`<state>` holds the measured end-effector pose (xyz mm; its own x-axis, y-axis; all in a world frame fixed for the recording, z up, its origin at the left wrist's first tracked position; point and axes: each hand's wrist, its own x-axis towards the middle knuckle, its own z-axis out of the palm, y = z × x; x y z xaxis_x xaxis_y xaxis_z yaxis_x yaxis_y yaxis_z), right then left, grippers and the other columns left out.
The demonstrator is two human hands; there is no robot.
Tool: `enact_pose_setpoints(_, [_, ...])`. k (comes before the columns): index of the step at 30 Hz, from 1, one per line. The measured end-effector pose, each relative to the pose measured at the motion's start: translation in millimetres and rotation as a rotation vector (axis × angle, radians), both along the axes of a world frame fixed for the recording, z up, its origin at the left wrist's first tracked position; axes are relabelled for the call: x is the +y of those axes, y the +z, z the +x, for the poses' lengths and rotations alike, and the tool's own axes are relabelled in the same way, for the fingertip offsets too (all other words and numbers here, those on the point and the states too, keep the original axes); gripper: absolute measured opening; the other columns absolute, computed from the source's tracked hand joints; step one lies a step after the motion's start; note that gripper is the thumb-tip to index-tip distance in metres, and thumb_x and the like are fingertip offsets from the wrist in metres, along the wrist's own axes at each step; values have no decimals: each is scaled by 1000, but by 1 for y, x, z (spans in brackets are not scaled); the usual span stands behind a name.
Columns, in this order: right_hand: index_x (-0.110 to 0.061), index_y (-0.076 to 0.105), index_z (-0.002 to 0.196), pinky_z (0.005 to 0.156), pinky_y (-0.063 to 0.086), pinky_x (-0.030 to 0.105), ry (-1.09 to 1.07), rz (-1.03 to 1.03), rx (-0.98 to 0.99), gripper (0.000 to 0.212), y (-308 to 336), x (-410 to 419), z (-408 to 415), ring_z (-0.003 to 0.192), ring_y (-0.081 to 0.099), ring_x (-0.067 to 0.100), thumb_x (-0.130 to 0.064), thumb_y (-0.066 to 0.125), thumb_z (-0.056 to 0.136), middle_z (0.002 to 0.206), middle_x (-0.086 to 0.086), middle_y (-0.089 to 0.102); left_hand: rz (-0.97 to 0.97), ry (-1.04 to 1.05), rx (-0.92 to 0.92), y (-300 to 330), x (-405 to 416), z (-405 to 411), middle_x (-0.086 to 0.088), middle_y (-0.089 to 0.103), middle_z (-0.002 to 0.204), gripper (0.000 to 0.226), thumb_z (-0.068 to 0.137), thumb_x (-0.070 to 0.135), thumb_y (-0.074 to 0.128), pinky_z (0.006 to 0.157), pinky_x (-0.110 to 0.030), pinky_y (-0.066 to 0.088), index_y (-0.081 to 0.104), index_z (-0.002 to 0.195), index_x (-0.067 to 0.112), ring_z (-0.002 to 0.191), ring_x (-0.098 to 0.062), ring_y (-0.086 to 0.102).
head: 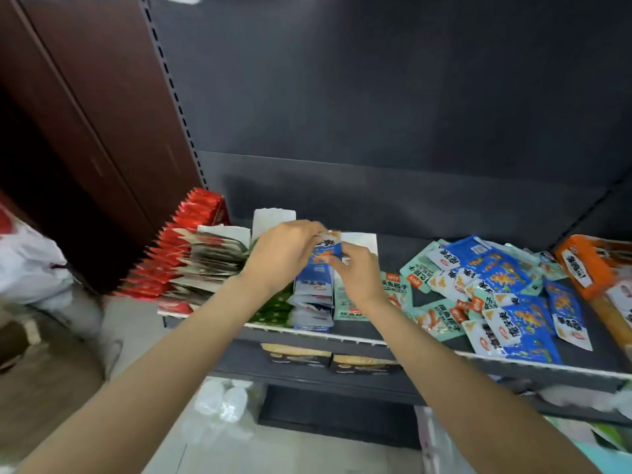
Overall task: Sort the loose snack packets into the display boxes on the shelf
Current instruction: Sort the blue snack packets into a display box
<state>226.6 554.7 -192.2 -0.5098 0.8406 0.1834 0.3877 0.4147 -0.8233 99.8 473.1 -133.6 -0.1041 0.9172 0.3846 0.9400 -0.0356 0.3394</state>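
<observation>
Blue packet (pixel 323 260) upright at the back of the blue row in the display box (pixel 359 239) on the shelf (pixel 444 350), pinched at its top by both hands: left hand (pixel 282 256) on the upper left corner, right hand (pixel 357 273) on the right edge. Loose packets (pixel 496 292) piled well apart to the right; red packets (pixel 178 254) and brown packets (pixel 208 265) rows stand left.

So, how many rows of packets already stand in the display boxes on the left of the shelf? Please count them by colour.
Red rows: 1
Beige rows: 1
Green rows: 1
Blue rows: 1 (the left hand and the right hand hold a blue packet over it)
Teal rows: 1
Total: 5 rows
</observation>
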Motion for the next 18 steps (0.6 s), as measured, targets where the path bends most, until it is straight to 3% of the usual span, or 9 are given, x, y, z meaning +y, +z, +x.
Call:
enact_pose_setpoints(3, [-6,71,102,77,44,28,0,-49,-144,19,-12,-10,-7,96,63,25,-17,62,89,101,11,71,-192,5,104,-14,-11,0,-11,69,100,27,88,3,49,74,-40,52,64,109,13,91,-33,64])
enact_pose_setpoints(6, [-9,69,110,83,39,20,72,-53,-262,22,-19,-13,0,103,62,21,-9,60,89,110,6,70,-452,16,247,-26,-15,17,-15,65,105,38,85,-7,44,69,-35,44,58,117,10,95,-34,62])
enact_pose_setpoints(9, [-9,68,110,94,45,26,155,-104,-282,26,-17,-12,17,107,62,18,-1,60,87,112,5,69,-649,30,176,-35,-11,29,-17,60,113,33,91,1,42,69,-35,44,54,121,5,98,-35,61])
enact_pose_setpoints(13, [-11,64,119,98,41,25,75,-98,-264,33,-7,5,50,114,56,14,-1,59,88,121,1,63,-525,75,-65,-33,4,39,-10,59,121,32,92,25,51,81,-36,51,57,120,11,103,-30,59])
enact_pose_setpoints(15, [-12,65,117,95,39,21,-34,-67,-225,30,-4,21,71,114,57,14,-2,57,89,120,1,64,-413,63,-133,-30,19,51,-7,57,126,37,93,27,51,90,-38,49,54,128,14,111,-25,56])
enact_pose_setpoints(18, [-12,64,118,94,38,21,-147,-39,-266,29,-9,50,105,115,57,17,-6,57,90,123,4,62,-327,-1,-225,-31,48,81,-7,57,122,31,94,22,50,93,-36,46,59,122,11,111,-24,54])
